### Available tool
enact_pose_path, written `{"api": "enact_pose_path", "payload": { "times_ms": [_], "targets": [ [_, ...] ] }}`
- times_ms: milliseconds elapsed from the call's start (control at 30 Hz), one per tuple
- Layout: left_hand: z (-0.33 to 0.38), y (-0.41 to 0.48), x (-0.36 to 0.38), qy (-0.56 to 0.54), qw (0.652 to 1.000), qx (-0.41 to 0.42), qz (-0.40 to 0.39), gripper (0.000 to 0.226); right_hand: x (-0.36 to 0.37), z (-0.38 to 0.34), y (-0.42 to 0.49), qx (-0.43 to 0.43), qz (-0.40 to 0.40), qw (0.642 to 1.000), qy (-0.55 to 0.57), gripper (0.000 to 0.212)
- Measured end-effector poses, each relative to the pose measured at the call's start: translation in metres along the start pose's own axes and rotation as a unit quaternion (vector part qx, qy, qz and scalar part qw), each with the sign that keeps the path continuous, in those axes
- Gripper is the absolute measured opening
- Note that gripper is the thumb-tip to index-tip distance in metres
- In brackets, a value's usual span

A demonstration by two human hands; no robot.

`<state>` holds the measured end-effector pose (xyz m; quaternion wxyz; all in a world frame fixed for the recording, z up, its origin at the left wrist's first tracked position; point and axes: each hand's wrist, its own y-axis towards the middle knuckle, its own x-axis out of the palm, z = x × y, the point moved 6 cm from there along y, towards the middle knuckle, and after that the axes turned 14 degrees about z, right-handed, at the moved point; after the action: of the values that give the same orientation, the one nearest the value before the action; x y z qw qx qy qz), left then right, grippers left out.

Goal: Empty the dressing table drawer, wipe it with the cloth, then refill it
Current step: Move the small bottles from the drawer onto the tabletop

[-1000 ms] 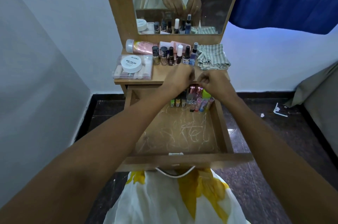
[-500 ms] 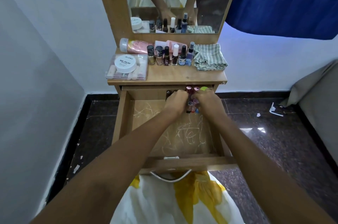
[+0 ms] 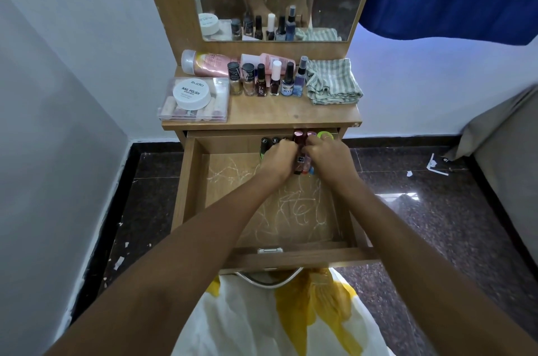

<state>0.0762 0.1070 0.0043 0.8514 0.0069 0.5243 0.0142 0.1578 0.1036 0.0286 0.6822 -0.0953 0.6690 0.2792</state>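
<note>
The drawer (image 3: 294, 210) is bare wood, its bottom scuffed with pale scratches. Counter (image 3: 276, 114) is matt wood, cloth (image 3: 332, 82) a soft striped weave, box (image 3: 174, 112) clear glossy plastic, handle (image 3: 267, 283) shiny metal, floor (image 3: 431, 216) polished dark stone.

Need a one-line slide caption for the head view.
Left hand and right hand grip small cosmetic tubes at the back of the open drawer; striped cloth lies on the tabletop.

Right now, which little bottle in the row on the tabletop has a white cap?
The fourth bottle from the left, holding dark red polish. Its tall cap is white, and all the rest are dark or greyish.
</note>
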Motion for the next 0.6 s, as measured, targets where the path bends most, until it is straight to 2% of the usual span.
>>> {"api": "enact_pose_path", "payload": {
  "times_ms": [233, 300, 433, 600],
  "targets": [
    [0.002, -0.004, -0.002, 0.001, 1.0, -0.003, -0.001, 0.023, 0.002, -0.001, -0.001, -0.001, -0.03, 0.999, -0.025, 0.026],
    [0.002, -0.005, -0.004, -0.001, 1.0, -0.005, -0.003, 0.023, -0.002, 0.0, -0.001, 0.0, -0.011, 1.0, -0.022, 0.023],
    [-0.001, -0.007, -0.009, -0.013, 1.0, -0.007, 0.001, 0.02, -0.01, 0.005, -0.001, 0.031, -0.009, 0.999, 0.011, 0.019],
    [-0.004, -0.008, -0.033, -0.035, 0.999, 0.02, 0.016, 0.021, -0.028, 0.011, 0.001, 0.068, -0.041, 0.996, 0.041, 0.025]
  ]
}}
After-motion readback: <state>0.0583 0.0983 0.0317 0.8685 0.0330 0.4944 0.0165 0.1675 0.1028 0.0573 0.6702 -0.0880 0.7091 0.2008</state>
